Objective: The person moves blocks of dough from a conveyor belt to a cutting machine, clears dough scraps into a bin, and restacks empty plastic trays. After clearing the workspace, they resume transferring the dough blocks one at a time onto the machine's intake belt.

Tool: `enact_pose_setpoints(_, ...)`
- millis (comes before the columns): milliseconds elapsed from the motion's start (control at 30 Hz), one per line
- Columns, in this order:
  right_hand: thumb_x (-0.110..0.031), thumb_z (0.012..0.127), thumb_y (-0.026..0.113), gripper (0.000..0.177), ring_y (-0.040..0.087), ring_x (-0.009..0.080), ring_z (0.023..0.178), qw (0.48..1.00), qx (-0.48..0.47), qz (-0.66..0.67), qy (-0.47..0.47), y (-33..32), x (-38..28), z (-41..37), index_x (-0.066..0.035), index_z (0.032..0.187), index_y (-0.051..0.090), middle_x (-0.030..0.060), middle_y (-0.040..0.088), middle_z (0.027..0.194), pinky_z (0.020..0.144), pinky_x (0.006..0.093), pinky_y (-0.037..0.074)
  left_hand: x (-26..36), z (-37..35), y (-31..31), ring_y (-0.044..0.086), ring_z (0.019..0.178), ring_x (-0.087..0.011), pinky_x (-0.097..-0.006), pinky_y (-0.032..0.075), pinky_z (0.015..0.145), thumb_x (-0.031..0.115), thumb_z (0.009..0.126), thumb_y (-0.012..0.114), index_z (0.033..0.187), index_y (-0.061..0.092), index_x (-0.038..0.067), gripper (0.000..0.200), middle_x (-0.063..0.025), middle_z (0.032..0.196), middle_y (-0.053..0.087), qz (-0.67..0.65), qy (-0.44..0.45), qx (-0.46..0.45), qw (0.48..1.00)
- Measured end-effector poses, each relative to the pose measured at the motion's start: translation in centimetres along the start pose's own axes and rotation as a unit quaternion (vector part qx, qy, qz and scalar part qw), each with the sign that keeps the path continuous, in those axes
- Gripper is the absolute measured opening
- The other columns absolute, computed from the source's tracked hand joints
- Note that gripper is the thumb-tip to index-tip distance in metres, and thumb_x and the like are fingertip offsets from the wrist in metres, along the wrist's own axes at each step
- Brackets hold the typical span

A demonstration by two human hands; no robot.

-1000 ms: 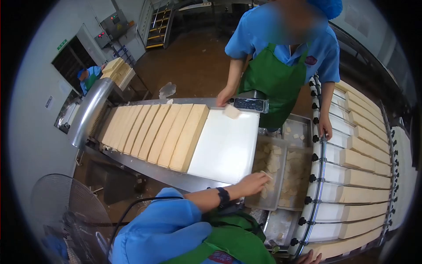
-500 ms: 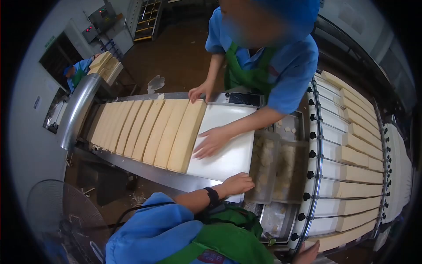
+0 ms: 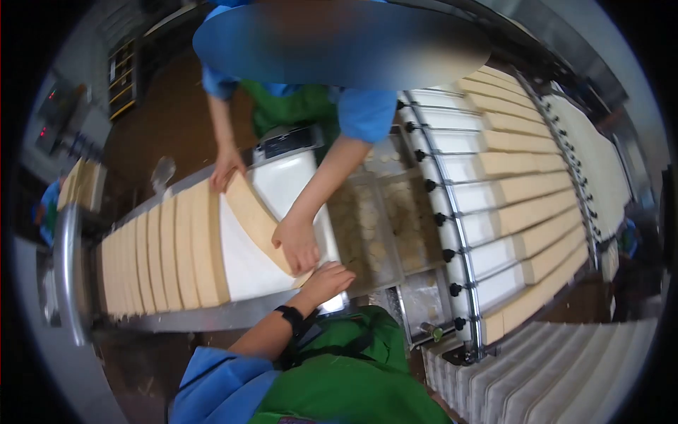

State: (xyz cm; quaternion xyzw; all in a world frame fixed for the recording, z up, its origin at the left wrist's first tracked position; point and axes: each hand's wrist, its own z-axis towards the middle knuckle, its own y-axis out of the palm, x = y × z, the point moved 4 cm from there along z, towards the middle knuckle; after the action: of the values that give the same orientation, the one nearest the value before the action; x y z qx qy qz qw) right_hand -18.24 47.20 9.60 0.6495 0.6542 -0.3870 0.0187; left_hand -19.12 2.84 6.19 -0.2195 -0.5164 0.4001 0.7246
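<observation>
My left hand [image 3: 327, 282], with a dark band around the wrist, is at the near edge of the white board [image 3: 282, 177]. Its fingers are loosely bent and stretched to the right, with nothing visible in them. Close beside it is the near end of a pale, thick strip of what looks like dough [image 3: 251, 212], lying slanted and bowed. A co-worker's hands [image 3: 296, 244] are on that strip, one at each end. Further left, several similar strips [image 3: 169, 247] stand side by side on the conveyor. My right hand is out of view.
Trays with pale pieces [image 3: 367, 233] sit right of the board. Beyond them, a railed conveyor [image 3: 445, 226] with black knobs carries more strips [image 3: 530, 194]. White ridged sheets [image 3: 537, 367] are at lower right. A curved metal guard [image 3: 68, 275] spans the left end.
The view has swung right. The co-worker has drawn the end strip away from the row and slanted it across the board. My right hand has left the view.
</observation>
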Motion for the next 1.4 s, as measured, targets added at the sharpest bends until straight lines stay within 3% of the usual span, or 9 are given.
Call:
enact_pose_setpoints(67,-0.012,0.086,0.057,0.013,0.060,0.0296,0.091,0.999,-0.040,0.025,0.014,1.8,-0.6,0.1,-0.008,0.096,0.065,0.0160,0.063,0.095,0.080,0.0352,0.047,0.2,-0.1,0.0,0.056,0.080,-0.0248,-0.0353,0.047,0.073,0.015,0.081,0.068,0.093,0.066,0.010,0.013,-0.0055,0.079,0.059,-0.004,-0.041,-0.016,0.999)
enact_pose_setpoints(200,-0.013,0.086,0.057,0.014,0.060,0.0292,0.093,0.997,-0.044,0.048,0.031,2.0,-1.5,2.4,-0.008,0.098,0.064,0.0155,0.064,0.097,0.081,0.0352,0.047,0.5,0.5,-0.5,0.057,0.076,-0.0251,-0.0361,0.047,0.070,0.014,0.080,0.070,0.086,0.067,0.009,0.009,-0.0056,0.074,0.059,0.002,-0.039,0.007,0.999)
enact_pose_setpoints(533,-0.014,0.087,0.058,0.018,0.060,0.0280,0.096,0.997,-0.046,0.055,0.032,0.1,-3.1,5.9,-0.008,0.104,0.063,0.0141,0.064,0.101,0.084,0.0353,0.047,0.7,0.3,-0.5,0.056,0.076,-0.0253,-0.0362,0.047,0.070,0.014,0.081,0.068,0.087,0.066,0.008,0.009,-0.0067,0.077,0.060,0.010,-0.016,0.004,1.000)
enact_pose_setpoints(800,-0.015,0.088,0.058,0.022,0.060,0.0271,0.099,0.996,-0.078,0.031,0.006,-2.0,-4.8,8.0,-0.007,0.108,0.063,0.0130,0.064,0.104,0.086,0.0353,0.047,-0.3,-0.4,-0.2,0.056,0.081,-0.0239,-0.0342,0.047,0.075,0.016,0.083,0.066,0.092,0.067,0.009,0.012,-0.0056,0.081,0.061,0.003,-0.042,0.007,0.999)
enact_pose_setpoints(1000,-0.016,0.088,0.058,0.025,0.061,0.0264,0.101,0.992,-0.127,0.002,-0.001,-4.3,-6.9,8.9,-0.007,0.111,0.062,0.0122,0.065,0.106,0.087,0.0354,0.047,0.1,-0.5,-0.1,0.057,0.085,-0.0245,-0.0355,0.046,0.081,0.017,0.085,0.063,0.094,0.064,0.010,0.012,-0.0060,0.084,0.060,0.000,-0.012,0.022,1.000)
enact_pose_setpoints(1200,-0.016,0.089,0.059,0.028,0.061,0.0258,0.103,0.972,-0.234,-0.009,-0.020,-7.1,-9.8,9.6,-0.007,0.115,0.062,0.0113,0.065,0.108,0.089,0.0354,0.047,-0.9,-0.8,0.2,0.057,0.088,-0.0275,-0.0375,0.046,0.083,0.019,0.089,0.061,0.097,0.064,0.007,0.014,-0.0086,0.086,0.061,-0.050,-0.030,0.056,0.997)
enact_pose_setpoints(1267,-0.017,0.089,0.059,0.029,0.061,0.0255,0.104,0.954,-0.296,-0.001,-0.046,-8.4,-10.8,9.4,-0.007,0.116,0.062,0.0111,0.065,0.109,0.090,0.0354,0.047,-0.5,-0.9,-2.3,0.057,0.088,-0.0288,-0.0381,0.047,0.082,0.017,0.090,0.060,0.095,0.066,0.005,0.014,-0.0093,0.086,0.062,-0.151,-0.079,0.090,0.981)
enact_pose_setpoints(1367,-0.017,0.089,0.059,0.030,0.061,0.0252,0.105,0.906,-0.408,0.035,-0.104,-10.4,-13.2,8.6,-0.007,0.118,0.061,0.0106,0.065,0.110,0.090,0.0354,0.047,-1.6,-3.7,-6.9,0.059,0.086,-0.0294,-0.0380,0.049,0.076,0.015,0.089,0.062,0.095,0.067,0.004,0.014,-0.0103,0.088,0.063,-0.068,-0.102,0.197,0.973)
enact_pose_setpoints(1400,-0.017,0.089,0.059,0.031,0.061,0.0251,0.105,0.885,-0.443,0.050,-0.134,-11.0,-14.2,8.6,-0.007,0.118,0.061,0.0105,0.065,0.111,0.091,0.0354,0.047,-2.0,-5.2,-9.0,0.060,0.086,-0.0281,-0.0362,0.050,0.076,0.013,0.089,0.061,0.097,0.067,0.003,0.014,-0.0110,0.090,0.063,-0.115,-0.180,0.221,0.952)
